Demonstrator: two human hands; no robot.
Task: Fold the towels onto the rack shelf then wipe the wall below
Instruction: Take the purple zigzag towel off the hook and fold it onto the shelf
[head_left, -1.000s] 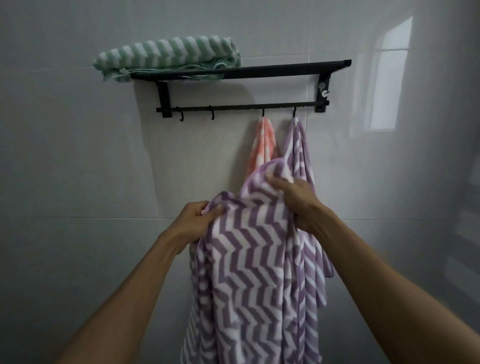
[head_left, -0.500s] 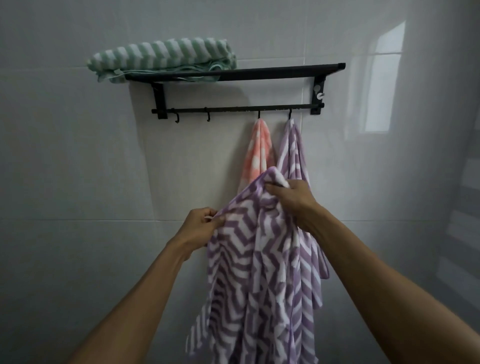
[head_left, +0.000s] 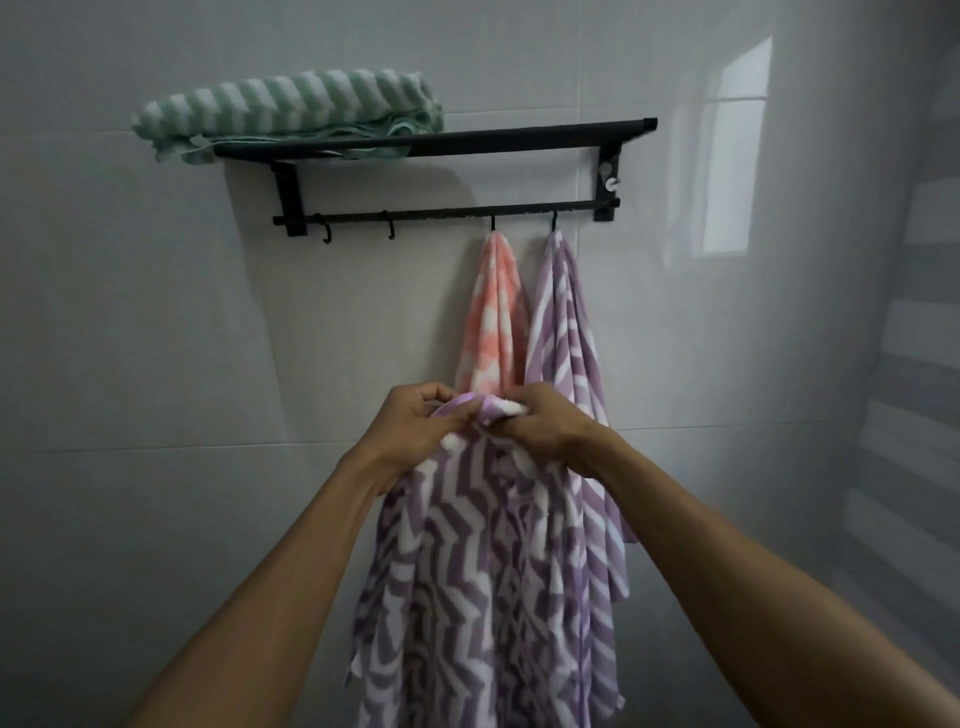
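Observation:
A purple and white zigzag towel (head_left: 478, 582) hangs down from both my hands in front of the tiled wall. My left hand (head_left: 410, 431) and my right hand (head_left: 545, 428) pinch its top edge side by side, almost touching. A black wall rack (head_left: 519, 137) is mounted above. A folded green striped towel (head_left: 291, 106) lies on the left end of its shelf. From the hooks on the lower bar hang a pink towel (head_left: 493, 317) and a second purple striped towel (head_left: 569, 332).
Two bare hooks (head_left: 358, 231) sit on the left part of the bar. The pale grey tiled wall (head_left: 156, 389) spreads below and to the left of the rack. A window's bright reflection (head_left: 737, 150) shows on the tiles at the right.
My hands have come together: the left hand moved right and the right hand lowered, gathering the towel's top edge into one bunch. The towel now hangs narrower.

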